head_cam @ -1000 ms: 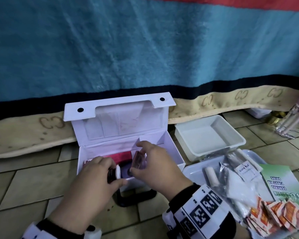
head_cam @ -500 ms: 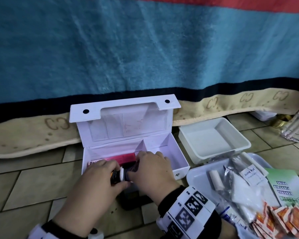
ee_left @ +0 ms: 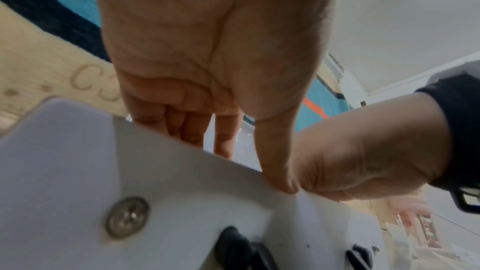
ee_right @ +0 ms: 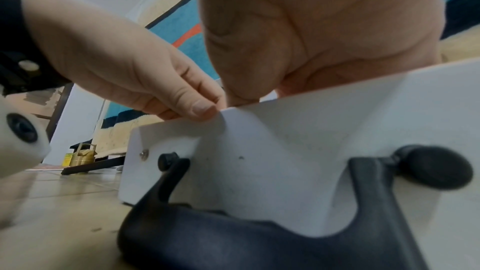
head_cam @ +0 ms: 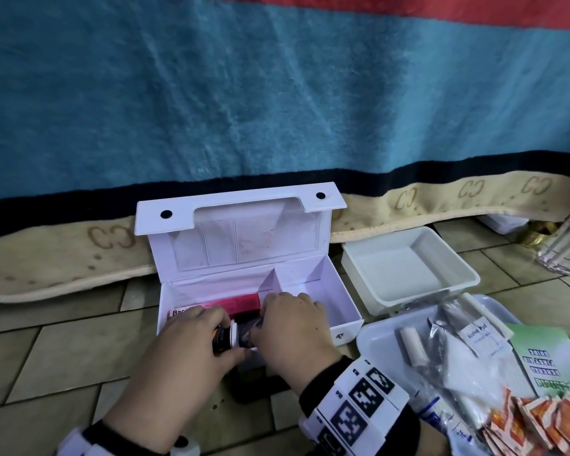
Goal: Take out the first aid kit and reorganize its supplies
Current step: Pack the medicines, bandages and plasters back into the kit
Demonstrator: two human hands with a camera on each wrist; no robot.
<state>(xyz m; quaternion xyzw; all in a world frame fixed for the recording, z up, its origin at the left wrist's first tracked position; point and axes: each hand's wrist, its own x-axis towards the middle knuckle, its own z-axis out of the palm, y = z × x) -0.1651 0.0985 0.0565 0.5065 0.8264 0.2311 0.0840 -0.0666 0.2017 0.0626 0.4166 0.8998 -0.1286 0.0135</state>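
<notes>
Both hands are gripping a small dark bottle with a white cap (head_cam: 227,335) lying sideways, its cap pointing frame-right. The left hand (head_cam: 191,350) is curling round its body; the right hand (head_cam: 290,327) is holding its capped end over the open white plastic kit box (head_cam: 323,284).

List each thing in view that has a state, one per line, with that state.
First aid box: lid open, upright.
Small bottle: lying sideways, capped, held by both hands.
Left hand: gripping bottle.
Right hand: gripping bottle.
White tray: empty.
</notes>
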